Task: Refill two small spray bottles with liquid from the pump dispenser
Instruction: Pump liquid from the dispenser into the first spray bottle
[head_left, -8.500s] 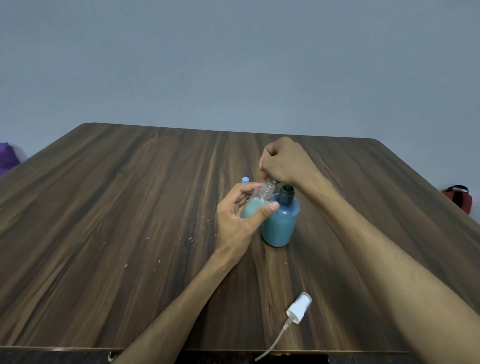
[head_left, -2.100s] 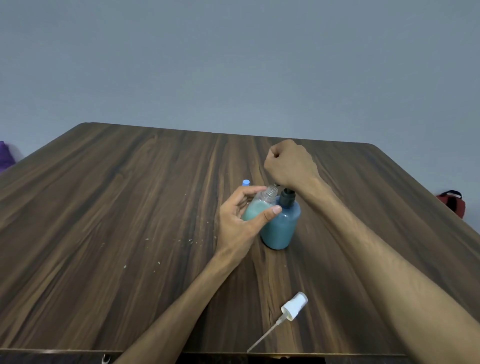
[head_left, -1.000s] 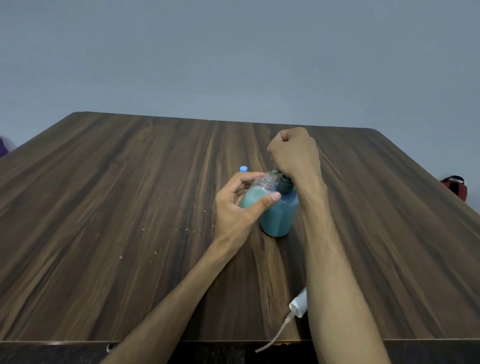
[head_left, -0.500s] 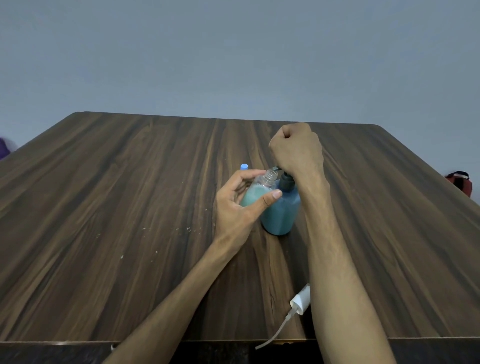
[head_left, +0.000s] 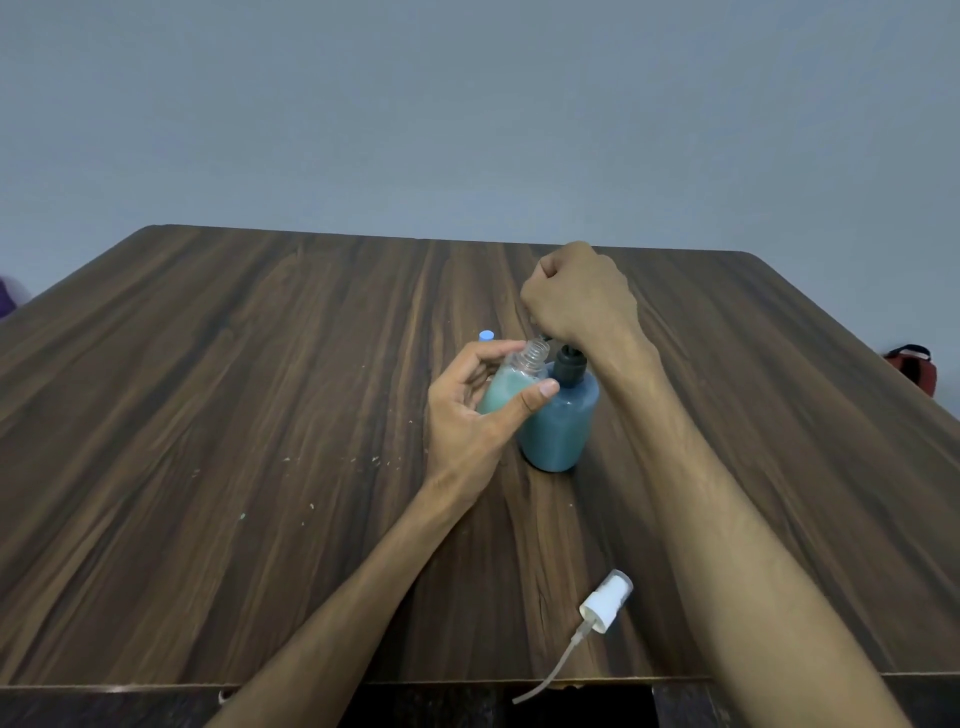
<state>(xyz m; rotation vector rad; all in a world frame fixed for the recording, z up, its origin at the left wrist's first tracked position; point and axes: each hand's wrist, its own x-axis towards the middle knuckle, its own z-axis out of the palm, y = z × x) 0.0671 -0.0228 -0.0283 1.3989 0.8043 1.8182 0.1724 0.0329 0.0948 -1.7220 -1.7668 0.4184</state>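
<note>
Mid-tabletop, the left hand grips an uncapped spray bottle tilted against the dispenser; the right hand is fisted over its pump. Best keep the neck under the spout, pressing slowly to avoid overflow.

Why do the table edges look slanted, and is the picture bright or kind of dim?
Head view: the wide-angle lens makes the dark wooden table fan out toward the camera; the light is soft and dim, with faint shadows; the round teal pump dispenser looks sharp, though the corners look slightly soft.
</note>
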